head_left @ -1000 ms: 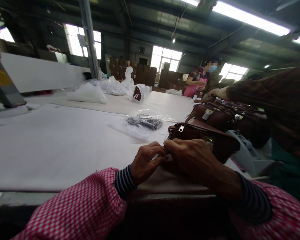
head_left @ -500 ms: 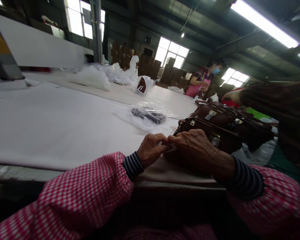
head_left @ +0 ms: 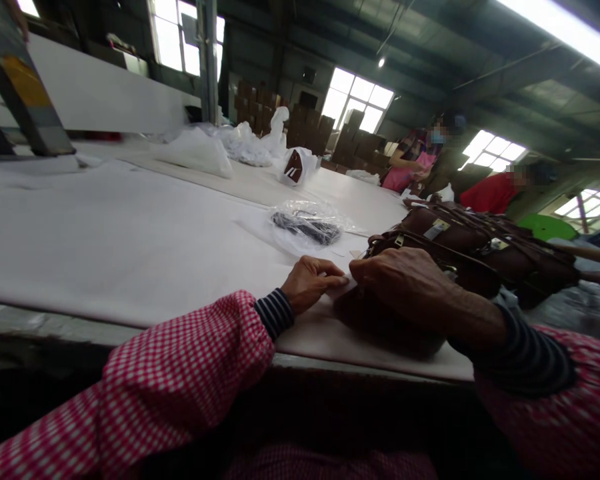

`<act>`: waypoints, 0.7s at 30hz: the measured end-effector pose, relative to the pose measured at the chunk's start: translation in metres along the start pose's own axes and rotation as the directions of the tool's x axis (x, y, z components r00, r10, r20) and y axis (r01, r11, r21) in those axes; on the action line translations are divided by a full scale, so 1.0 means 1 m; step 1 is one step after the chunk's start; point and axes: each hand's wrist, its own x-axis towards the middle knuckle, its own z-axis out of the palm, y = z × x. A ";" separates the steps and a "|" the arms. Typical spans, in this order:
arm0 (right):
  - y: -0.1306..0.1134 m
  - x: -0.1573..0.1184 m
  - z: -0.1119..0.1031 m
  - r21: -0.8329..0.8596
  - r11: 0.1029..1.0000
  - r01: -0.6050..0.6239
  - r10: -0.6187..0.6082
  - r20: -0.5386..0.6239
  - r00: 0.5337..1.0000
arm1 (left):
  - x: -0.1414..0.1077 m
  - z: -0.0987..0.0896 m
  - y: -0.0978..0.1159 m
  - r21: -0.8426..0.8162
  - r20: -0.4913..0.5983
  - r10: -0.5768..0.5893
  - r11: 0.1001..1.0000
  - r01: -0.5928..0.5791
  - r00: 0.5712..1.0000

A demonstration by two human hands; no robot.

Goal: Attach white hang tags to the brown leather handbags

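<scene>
My left hand (head_left: 313,283) pinches a small white piece of paper or film (head_left: 349,285) between thumb and fingers. Close beside it, my right hand (head_left: 405,283) is closed at the near left end of a dark brown handbag (head_left: 380,327). Its fingertips meet the white piece's edge at the bag, but what they grip is hidden. The handbag lies at the table's front edge, partly covered by my right hand. Behind it, more brown handbags (head_left: 460,230) with straps and pale tags are grouped together.
On the white-covered table (head_left: 130,247) lies a clear plastic bag with something black inside (head_left: 307,227). Farther back are a partly wrapped brown item (head_left: 295,167) and crumpled white plastic (head_left: 250,147). Two people, one in red (head_left: 490,193), are beyond the handbags. Clear plastic (head_left: 575,310) lies right.
My hands have parted slightly at the fingertips, with the white piece between them. A dark-sleeved arm at the right has moved away, revealing a person in red. The view has shifted a little.
</scene>
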 end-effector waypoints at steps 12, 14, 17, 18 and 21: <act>-0.002 -0.018 0.021 -0.069 0.989 0.128 -0.134 -0.105 0.985 | -0.003 0.010 0.005 -0.168 0.028 -0.084 0.982 0.087 0.996; -0.003 -0.020 0.023 -0.070 0.983 0.168 -0.176 -0.134 0.975 | -0.004 0.011 0.005 -0.198 0.034 -0.112 0.973 0.116 0.993; -0.002 -0.022 0.023 -0.075 0.975 0.211 -0.221 -0.174 0.960 | -0.004 0.011 0.004 -0.191 0.027 -0.111 0.975 0.114 0.993; -0.002 -0.023 0.023 -0.089 0.969 0.232 -0.245 -0.193 0.950 | -0.004 0.011 0.003 -0.188 0.025 -0.108 0.976 0.110 0.994; 0.002 -0.025 0.024 -0.143 0.945 0.295 -0.324 -0.268 0.907 | -0.004 0.010 0.002 -0.177 0.021 -0.103 0.979 0.105 0.994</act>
